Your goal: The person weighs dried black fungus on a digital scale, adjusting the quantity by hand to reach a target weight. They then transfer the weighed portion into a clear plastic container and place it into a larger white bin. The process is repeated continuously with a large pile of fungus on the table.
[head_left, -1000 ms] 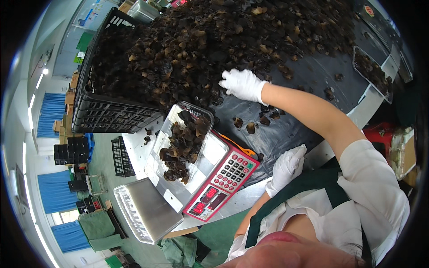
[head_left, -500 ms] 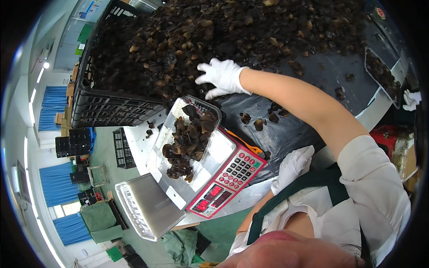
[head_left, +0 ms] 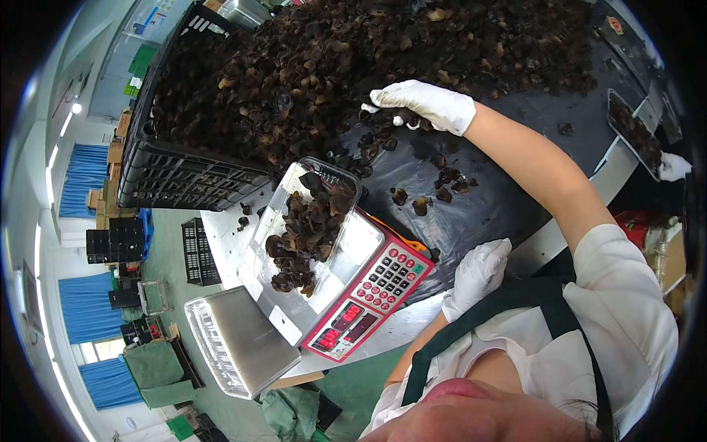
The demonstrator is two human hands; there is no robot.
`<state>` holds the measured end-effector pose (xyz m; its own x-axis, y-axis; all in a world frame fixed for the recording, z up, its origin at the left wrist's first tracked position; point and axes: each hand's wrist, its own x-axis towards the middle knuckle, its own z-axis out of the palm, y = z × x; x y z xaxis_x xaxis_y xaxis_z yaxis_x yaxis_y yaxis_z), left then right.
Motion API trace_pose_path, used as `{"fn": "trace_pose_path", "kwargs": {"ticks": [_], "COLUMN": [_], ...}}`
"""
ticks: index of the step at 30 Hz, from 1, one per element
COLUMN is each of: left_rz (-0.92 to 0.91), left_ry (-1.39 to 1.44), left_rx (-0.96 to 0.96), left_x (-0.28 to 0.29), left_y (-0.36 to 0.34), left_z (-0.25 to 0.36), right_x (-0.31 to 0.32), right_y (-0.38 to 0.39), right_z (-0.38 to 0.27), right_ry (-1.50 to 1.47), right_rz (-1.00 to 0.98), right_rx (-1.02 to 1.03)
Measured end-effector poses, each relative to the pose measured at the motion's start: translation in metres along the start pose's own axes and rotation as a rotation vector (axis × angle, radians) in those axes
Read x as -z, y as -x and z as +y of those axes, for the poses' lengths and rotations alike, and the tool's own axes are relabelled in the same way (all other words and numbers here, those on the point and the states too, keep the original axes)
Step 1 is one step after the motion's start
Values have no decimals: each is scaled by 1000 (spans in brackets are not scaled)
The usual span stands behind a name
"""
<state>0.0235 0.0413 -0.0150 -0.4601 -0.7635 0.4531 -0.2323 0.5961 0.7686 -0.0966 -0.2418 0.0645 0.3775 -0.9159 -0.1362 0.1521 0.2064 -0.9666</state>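
My right hand, in a white glove, reaches over the dark-covered table at the near edge of a big heap of dried black fungus. Its fingers curl down around some dark pieces, with white fingertips showing among them. My left hand, gloved too, stays close to my body by the table edge. Its fingers are curled in, and their inside is hidden. Between the heap and me stands a red-framed scale with a keypad and lit display. On it a clear plastic tray holds a small portion of black fungus.
A black crate borders the heap at left. Stacked clear trays stand beside the scale. Loose fungus pieces lie on the dark sheet. At far right, another person's gloved hand touches a filled tray.
My right hand has moved right along the heap's edge, its spread fingers curling around black fungus. Left hand almost unmoved. The other person's hand now meets the tray at far right.
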Motion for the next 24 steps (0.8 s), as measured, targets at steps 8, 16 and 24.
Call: {"fn": "trace_pose_path", "kwargs": {"ticks": [8,16,24], "left_rz": [-5,321,849], "left_ry": [-35,-384,-625], "left_rx": [-32,3,299], "left_x": [7,114,258], "left_y": [4,6,14], "left_z": [4,49,41], "right_x": [-34,-148,-243], "right_y": [38,8,-4], "right_z": [-34,-63,-41], "right_ry": [-44,478,990], "right_rz": [17,-268,-764], "right_rx": [-33,699,1139]}}
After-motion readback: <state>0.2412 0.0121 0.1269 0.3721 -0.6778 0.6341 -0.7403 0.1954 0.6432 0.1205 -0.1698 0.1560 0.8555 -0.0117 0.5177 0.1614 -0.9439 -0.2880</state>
